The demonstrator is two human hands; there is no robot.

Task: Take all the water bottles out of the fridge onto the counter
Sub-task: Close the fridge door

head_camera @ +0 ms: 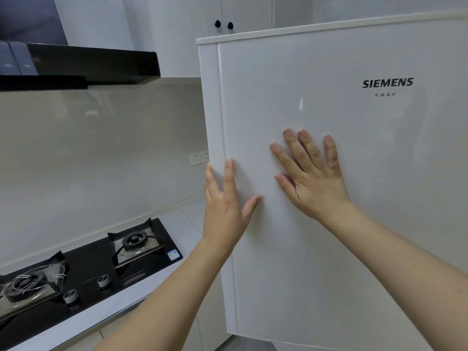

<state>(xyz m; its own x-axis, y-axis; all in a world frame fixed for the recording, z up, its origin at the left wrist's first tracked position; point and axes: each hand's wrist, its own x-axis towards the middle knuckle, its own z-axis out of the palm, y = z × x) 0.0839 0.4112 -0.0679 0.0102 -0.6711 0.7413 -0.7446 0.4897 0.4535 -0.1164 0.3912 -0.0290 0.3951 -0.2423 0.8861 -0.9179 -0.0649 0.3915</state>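
Kitchen corner, pale walls, white cabinets. Nearest: two bare forearms reaching up to the fridge door (329,173). Left hand (225,201) lies at the door's left edge, fingers straight, fingertips at or just over the edge, thumb splayed on the front panel; whether the fingers hook behind the edge I cannot tell. Right hand (311,173) is flat on the panel, fingers spread, gripping nothing. Door appears shut or nearly so; no interior shows, so the water bottles are out of sight, presumably behind it.

Left and lower: white surface (187,224) carrying a black gas hob (83,269). Further back: beige backsplash, wall sockets (200,158), black range hood (83,64), upper cabinets with two dark knobs.

Risks, as judged:
- Right palm pressing inward would oppose the left hand's pull; the door stays sealed.
- Smooth edge, shallow purchase: fingertips could slip off.
- Sudden release may swing the door hard and jolt bottles in door racks, if any.
- Clear surface beside the hob is narrow; bottles set on burners could tip.
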